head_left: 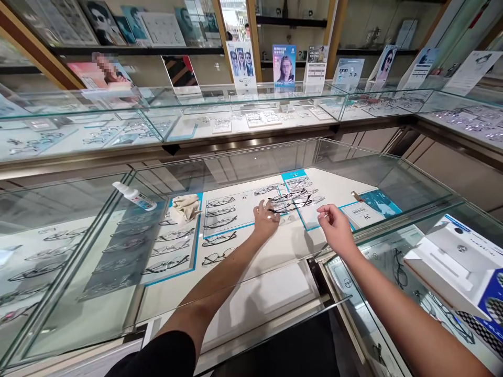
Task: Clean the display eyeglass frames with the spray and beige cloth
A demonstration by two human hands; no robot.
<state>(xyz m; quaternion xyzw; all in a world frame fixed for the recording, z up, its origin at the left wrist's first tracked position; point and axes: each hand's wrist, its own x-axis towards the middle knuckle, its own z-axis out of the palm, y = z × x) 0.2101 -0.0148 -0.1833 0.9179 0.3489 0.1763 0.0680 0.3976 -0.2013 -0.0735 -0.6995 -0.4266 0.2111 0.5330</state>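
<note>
A glass-topped display desk point(334, 180) runs across the view, with eyeglasses laid out in it. The left hand point(267, 219) is over its middle, and its grip is pressed together on the near-left end of a pair of dark-framed eyeglasses point(307, 201), pinching them between thumb and fingers. These eyeglasses are near the middle of the desk, nearer its far edge than its near one, in front of a blue-topped display card point(293, 174) with more frames on it.

The right hand point(333, 225) is to the right of the held pair, just apart from it. Its fingers curl in toward the thumb; I cannot tell whether the tips meet. A white-and-blue leaflet point(363, 213) lies beside this hand, toward the right end of this section.

Left of the left hand are a column of eyeglasses point(220, 222) and a blue-bordered tray point(195, 246) with another column. A crumpled beige cloth point(185, 207) covers part of that tray's far end. Near the far left corner is a white spray bottle point(135, 198). An open white box point(448, 256) sits on the right-hand section. Beyond the far edge, a second glass case point(255, 137) displays eyeglasses, with advertising cards point(285, 65) standing on top.
</note>
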